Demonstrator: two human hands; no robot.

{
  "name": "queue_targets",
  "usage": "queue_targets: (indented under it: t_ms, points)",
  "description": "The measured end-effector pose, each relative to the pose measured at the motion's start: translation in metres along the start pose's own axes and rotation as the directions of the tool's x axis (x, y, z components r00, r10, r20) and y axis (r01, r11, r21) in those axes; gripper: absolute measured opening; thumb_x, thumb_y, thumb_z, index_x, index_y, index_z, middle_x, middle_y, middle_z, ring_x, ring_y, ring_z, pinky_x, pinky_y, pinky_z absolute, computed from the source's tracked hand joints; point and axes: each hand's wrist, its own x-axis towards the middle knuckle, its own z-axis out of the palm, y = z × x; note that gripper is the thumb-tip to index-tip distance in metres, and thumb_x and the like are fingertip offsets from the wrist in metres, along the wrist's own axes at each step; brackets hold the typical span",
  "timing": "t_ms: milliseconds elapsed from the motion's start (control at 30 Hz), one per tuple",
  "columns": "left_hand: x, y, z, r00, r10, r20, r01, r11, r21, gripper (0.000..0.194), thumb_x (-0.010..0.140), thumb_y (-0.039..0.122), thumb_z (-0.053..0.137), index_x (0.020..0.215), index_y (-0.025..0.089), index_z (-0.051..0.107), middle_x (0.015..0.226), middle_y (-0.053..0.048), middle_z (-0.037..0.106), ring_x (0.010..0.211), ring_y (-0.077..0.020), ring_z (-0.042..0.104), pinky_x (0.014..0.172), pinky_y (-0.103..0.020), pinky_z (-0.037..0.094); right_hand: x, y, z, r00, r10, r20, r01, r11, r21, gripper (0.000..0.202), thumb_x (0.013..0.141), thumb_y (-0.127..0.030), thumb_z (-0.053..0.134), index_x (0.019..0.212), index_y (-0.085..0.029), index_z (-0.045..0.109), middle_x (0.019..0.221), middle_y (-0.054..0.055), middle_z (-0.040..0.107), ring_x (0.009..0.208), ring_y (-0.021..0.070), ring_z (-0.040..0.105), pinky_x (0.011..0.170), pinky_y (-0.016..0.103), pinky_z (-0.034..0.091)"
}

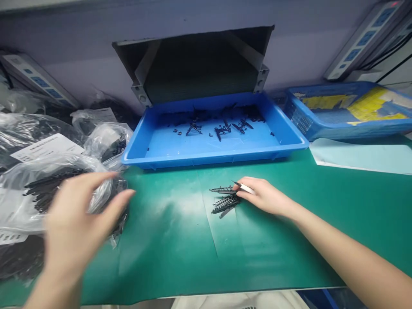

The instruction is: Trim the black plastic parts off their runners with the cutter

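A small pile of black toothed plastic parts (224,202) lies on the green mat (180,257). At its right edge my right hand (262,195) is closed on a slim white tool with a dark pointed tip (246,188). My left hand (79,214), blurred, is raised at the left with thumb and fingers apart and nothing between them. Behind and beneath it in view are clear plastic bags (67,165) filled with black parts. Whether the left hand touches a bag cannot be told.
A blue tray (212,158) with scattered black pieces stands at the back centre, below a dark wall opening. A blue basket (357,128) and a pale sheet (363,155) are at the right. Power strips (362,40) line the wall.
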Motion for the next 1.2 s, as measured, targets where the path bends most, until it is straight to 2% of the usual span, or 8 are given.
queue_targets:
  t_ms: [67, 133, 233, 300, 433, 533, 633, 1200]
  points:
    - [-0.015, 0.032, 0.028, 0.986, 0.127, 0.111, -0.122, 0.991, -0.05, 0.02, 0.079, 0.031, 0.054, 0.094, 0.02, 0.058, 0.102, -0.006, 0.057, 0.103, -0.0262, 0.05, 0.095, -0.039, 0.034, -0.007, -0.011, -0.001, 0.998, -0.062, 0.009, 0.062, 0.997, 0.048, 0.011, 0.085, -0.021, 0.047, 0.086, -0.016, 0.057, 0.087, 0.005, 0.061, 0.081, 0.0163, 0.057, 0.072, 0.027, 0.043]
    - [-0.025, 0.054, 0.056, 0.902, 0.035, 0.43, 0.097, 0.955, -0.28, 0.023, 0.081, 0.035, 0.049, 0.093, 0.018, 0.059, 0.094, -0.007, 0.061, 0.088, -0.0225, 0.057, 0.082, -0.036, 0.045, -0.015, -0.022, 0.0, 0.984, -0.179, 0.022, 0.175, 0.977, 0.121, 0.01, 0.085, -0.019, 0.048, 0.087, -0.016, 0.057, 0.087, 0.005, 0.06, 0.082, 0.0147, 0.056, 0.073, 0.025, 0.043]
    - [-0.038, 0.071, 0.088, 0.535, 0.014, 0.844, 0.657, 0.622, -0.427, 0.031, 0.084, 0.039, 0.045, 0.095, 0.013, 0.057, 0.08, -0.007, 0.062, 0.069, -0.0171, 0.061, 0.065, -0.029, 0.051, -0.027, -0.035, 0.008, 0.941, -0.337, 0.005, 0.329, 0.922, 0.205, 0.016, 0.084, -0.01, 0.043, 0.087, -0.015, 0.057, 0.088, 0.006, 0.056, 0.079, 0.013, 0.055, 0.069, 0.023, 0.044]
    - [-0.047, 0.075, 0.1, 0.408, 0.083, 0.909, 0.822, 0.401, -0.405, 0.028, 0.081, 0.037, 0.052, 0.089, 0.011, 0.057, 0.073, -0.006, 0.06, 0.057, -0.0131, 0.06, 0.054, -0.023, 0.05, -0.033, -0.038, 0.014, 0.934, -0.356, -0.024, 0.353, 0.913, 0.203, 0.021, 0.084, -0.007, 0.038, 0.088, -0.016, 0.057, 0.09, 0.007, 0.055, 0.078, 0.0124, 0.055, 0.067, 0.023, 0.045]
    - [-0.061, 0.075, 0.107, 0.515, -0.021, 0.857, 0.839, 0.221, -0.498, 0.026, 0.075, 0.033, 0.062, 0.088, 0.011, 0.055, 0.072, -0.002, 0.057, 0.047, -0.0086, 0.057, 0.043, -0.016, 0.046, -0.043, -0.037, 0.028, 0.971, -0.156, -0.18, 0.186, 0.969, 0.164, 0.02, 0.085, -0.016, 0.043, 0.104, -0.019, 0.052, 0.104, 0.008, 0.053, 0.093, 0.0158, 0.054, 0.075, 0.027, 0.047]
    - [-0.067, 0.073, 0.106, 0.568, -0.114, 0.815, 0.816, 0.209, -0.54, 0.029, 0.076, 0.032, 0.061, 0.096, 0.012, 0.052, 0.068, -0.001, 0.057, 0.045, -0.0081, 0.056, 0.042, -0.015, 0.046, -0.05, -0.037, 0.036, 0.992, -0.029, -0.12, 0.043, 0.992, 0.119, 0.029, 0.089, -0.026, 0.038, 0.116, -0.019, 0.045, 0.111, 0.008, 0.053, 0.095, 0.0177, 0.055, 0.074, 0.031, 0.049]
    - [-0.069, 0.072, 0.106, 0.57, -0.155, 0.807, 0.818, 0.198, -0.54, 0.031, 0.077, 0.03, 0.06, 0.098, 0.011, 0.048, 0.058, 0.0, 0.057, 0.042, -0.0083, 0.055, 0.04, -0.014, 0.045, -0.052, -0.042, 0.043, 0.998, -0.049, -0.026, 0.05, 0.998, 0.049, 0.032, 0.092, -0.024, 0.029, 0.121, -0.02, 0.043, 0.112, 0.006, 0.055, 0.088, 0.0167, 0.059, 0.069, 0.032, 0.051]
    - [-0.079, 0.076, 0.108, 0.605, -0.145, 0.783, 0.796, 0.13, -0.591, 0.021, 0.079, 0.028, 0.058, 0.09, 0.015, 0.044, 0.057, 0.004, 0.057, 0.033, -0.0063, 0.052, 0.032, -0.011, 0.041, -0.053, -0.054, 0.055, 0.972, -0.176, -0.158, 0.14, 0.966, -0.216, 0.033, 0.092, -0.02, 0.03, 0.119, -0.013, 0.049, 0.089, 0.004, 0.065, 0.068, 0.0145, 0.06, 0.048, 0.025, 0.043]
